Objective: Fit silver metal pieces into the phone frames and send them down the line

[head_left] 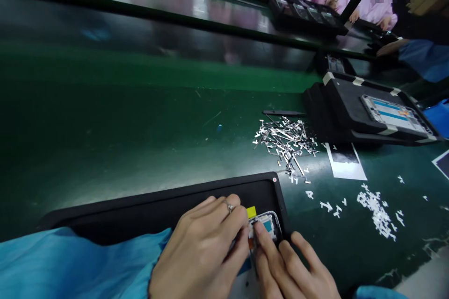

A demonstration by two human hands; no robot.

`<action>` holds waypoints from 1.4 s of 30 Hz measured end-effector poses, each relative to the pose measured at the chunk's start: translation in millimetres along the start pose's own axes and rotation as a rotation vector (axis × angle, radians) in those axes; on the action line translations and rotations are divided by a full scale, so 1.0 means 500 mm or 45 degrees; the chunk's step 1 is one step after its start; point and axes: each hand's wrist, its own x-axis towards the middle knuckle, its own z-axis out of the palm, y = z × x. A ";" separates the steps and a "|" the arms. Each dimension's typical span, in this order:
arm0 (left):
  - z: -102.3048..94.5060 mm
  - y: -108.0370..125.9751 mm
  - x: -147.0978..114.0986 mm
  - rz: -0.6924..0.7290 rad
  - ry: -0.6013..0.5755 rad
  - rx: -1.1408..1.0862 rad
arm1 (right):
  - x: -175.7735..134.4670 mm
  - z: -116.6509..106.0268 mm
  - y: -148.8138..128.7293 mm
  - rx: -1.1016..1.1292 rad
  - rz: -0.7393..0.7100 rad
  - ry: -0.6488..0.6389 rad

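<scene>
A phone frame point(277, 227) with a pale rim and blue strips inside lies in a black tray point(164, 198) in front of me, partly covered by both hands. My left hand point(206, 243), with a ring on one finger, is closed over its left side, thumb and fingertips pinched together. Whatever that pinch holds is hidden. My right hand point(291, 266) lies over the right side with its fingers stretched out and apart; the index fingertip presses on the upper inner part of the frame. A yellow tab point(251, 212) sticks out at the frame's top edge.
Small dark and white strips point(286, 140) lie heaped on the green table beside tweezers point(283, 113). White pieces point(377, 210) and a printed card point(345, 161) lie to the right. Stacked black trays point(372, 107) hold another phone frame point(396, 114). Co-workers in pink sit across.
</scene>
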 end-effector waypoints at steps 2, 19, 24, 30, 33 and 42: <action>-0.001 0.000 -0.001 0.006 -0.010 0.030 | 0.001 0.000 -0.001 -0.010 0.004 -0.008; -0.003 0.009 0.014 0.001 0.209 -0.052 | 0.033 -0.013 0.025 -0.023 -0.154 -0.053; -0.004 0.006 0.011 0.032 0.283 0.004 | 0.039 -0.013 0.029 0.041 -0.083 0.021; -0.002 0.001 0.007 0.120 0.401 0.157 | 0.040 -0.007 0.028 0.063 -0.057 0.013; 0.003 -0.003 -0.002 0.164 0.352 0.232 | 0.035 -0.004 0.028 0.065 -0.037 0.020; 0.017 -0.012 -0.023 0.152 0.323 0.219 | 0.023 0.004 0.023 0.018 -0.072 0.009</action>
